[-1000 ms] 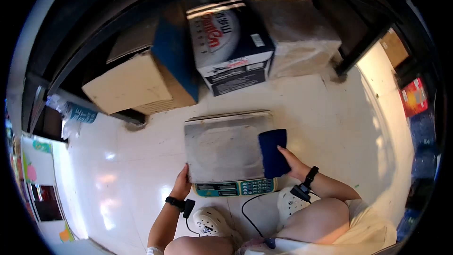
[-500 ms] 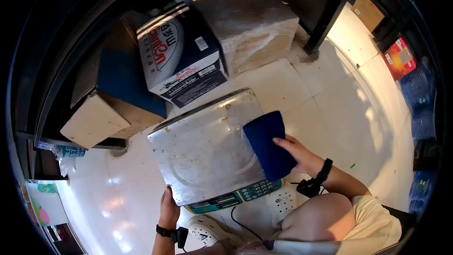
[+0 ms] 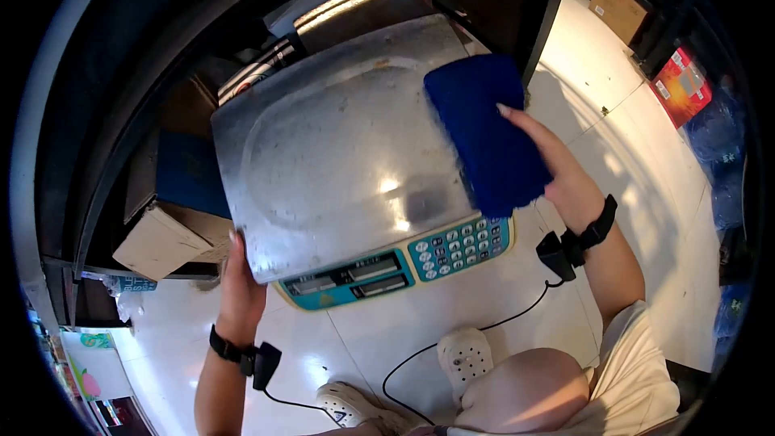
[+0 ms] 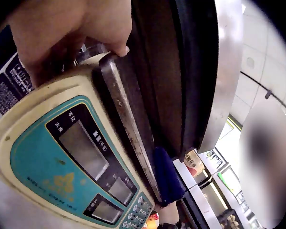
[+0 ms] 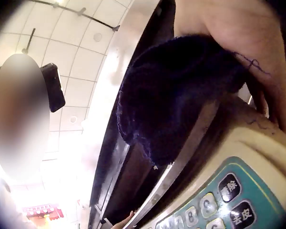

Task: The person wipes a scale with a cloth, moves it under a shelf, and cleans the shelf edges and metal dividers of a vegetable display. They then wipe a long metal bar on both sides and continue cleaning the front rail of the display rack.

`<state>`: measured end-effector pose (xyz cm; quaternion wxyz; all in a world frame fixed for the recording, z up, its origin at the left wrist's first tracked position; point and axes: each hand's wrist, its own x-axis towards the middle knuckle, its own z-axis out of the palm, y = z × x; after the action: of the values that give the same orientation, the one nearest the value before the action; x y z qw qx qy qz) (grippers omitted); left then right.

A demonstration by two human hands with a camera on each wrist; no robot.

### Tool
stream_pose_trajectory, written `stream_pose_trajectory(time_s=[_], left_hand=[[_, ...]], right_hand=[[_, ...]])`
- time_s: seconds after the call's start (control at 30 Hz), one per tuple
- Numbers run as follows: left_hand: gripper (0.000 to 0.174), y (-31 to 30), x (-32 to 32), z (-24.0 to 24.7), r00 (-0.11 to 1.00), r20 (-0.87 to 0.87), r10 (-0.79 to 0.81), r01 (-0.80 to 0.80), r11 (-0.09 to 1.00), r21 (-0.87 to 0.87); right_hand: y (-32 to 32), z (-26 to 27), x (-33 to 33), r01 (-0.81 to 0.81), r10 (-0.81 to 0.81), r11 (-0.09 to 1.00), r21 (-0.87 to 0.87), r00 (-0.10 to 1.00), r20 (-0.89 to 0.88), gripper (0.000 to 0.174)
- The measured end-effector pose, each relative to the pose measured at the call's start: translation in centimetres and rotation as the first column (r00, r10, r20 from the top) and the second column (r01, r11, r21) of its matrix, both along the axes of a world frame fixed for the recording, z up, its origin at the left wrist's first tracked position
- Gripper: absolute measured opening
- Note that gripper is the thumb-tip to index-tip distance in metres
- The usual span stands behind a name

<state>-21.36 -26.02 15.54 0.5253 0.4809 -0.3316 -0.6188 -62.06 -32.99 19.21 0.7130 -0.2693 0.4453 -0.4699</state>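
Note:
A scale with a metal plate (image 3: 339,145) and a teal keypad panel (image 3: 460,249) is held up off the floor, tilted. My left hand (image 3: 242,295) grips its left edge near the front corner; in the left wrist view the left hand's fingers (image 4: 62,33) curl under the body beside the teal display panel (image 4: 66,162). My right hand (image 3: 561,165) holds the scale's right side, with a folded dark blue cloth (image 3: 492,133) between hand and plate. In the right wrist view the cloth (image 5: 171,95) hangs over the plate's edge, and the fingers reach beneath the body.
Dark shelving (image 3: 492,0) stands ahead, with an opened cardboard box (image 3: 161,242) at left. Right are a red box (image 3: 682,87) and wrapped bottles (image 3: 718,137). A black cable (image 3: 508,321) runs above the tiled floor (image 3: 363,355), near my shoes (image 3: 466,362).
The scale has risen from the floor towards my head, held by both hands, and now covers much of the boxes behind. The cloth has moved up with it. The view has turned.

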Motion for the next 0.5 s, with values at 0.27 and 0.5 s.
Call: stream_pose_trajectory(time_s=[0.27,0.5], left_hand=[[0.051,-9.7,-2.2,3.6,0.998,0.046,0.033,-0.035,0.998,0.049],[0.052,-18.0,-3.6,2.6,0.995,0.030,0.091,-0.090,0.995,-0.043]], right_hand=[[-8.4,0.6,-0.9,0.089,-0.090,0.994,-0.065,0.996,-0.007,0.064],[-18.1,0.1,-1.2,0.072,-0.065,0.990,-0.119,0.996,0.067,0.057]])
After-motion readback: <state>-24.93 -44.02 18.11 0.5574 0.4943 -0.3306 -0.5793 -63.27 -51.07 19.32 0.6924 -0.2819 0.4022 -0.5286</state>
